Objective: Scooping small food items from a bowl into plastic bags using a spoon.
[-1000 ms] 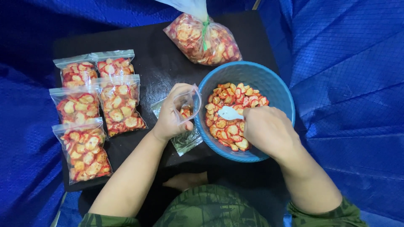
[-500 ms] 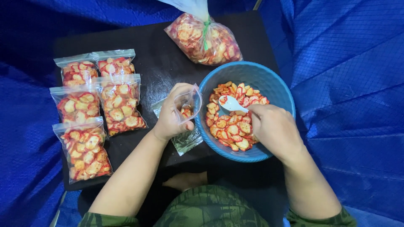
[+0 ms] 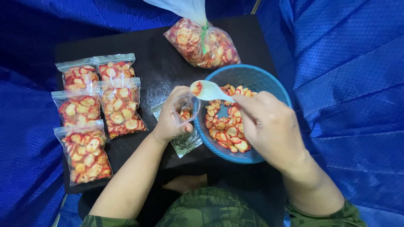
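We look down on a small black tabletop (image 3: 160,71), dark and slightly glossy, set among folds of blue quilted tarpaulin (image 3: 349,84) that fills the view on both sides and behind it. Our camouflage-patterned lap (image 3: 210,210) shows at the bottom edge.

Our left hand (image 3: 172,120) is closed around the mouth of a small clear plastic zip bag (image 3: 185,113), holding it open just beside the rim of a round blue plastic bowl (image 3: 252,75). A few red-and-yellow sliced chips already sit inside that bag, and its lower part lies flat on the table under the hand.

Our right hand (image 3: 269,126) is closed on the handle of a white plastic spoon (image 3: 208,90), whose bowl end carries a chip or two and hangs over the bowl's left rim, right above the open bag. The blue bowl stands on the right half of the table, touching or nearly touching the bag, and holds a loose layer of the same red-edged chips (image 3: 227,128).

At the table's far edge lies a large clear plastic sack of chips tied with a green band (image 3: 202,42), its neck trailing out of view at the top. Along the left side five filled and sealed small zip bags (image 3: 120,107) lie flat, overlapping one another in a rough cluster, the nearest one reaching the table's front edge.
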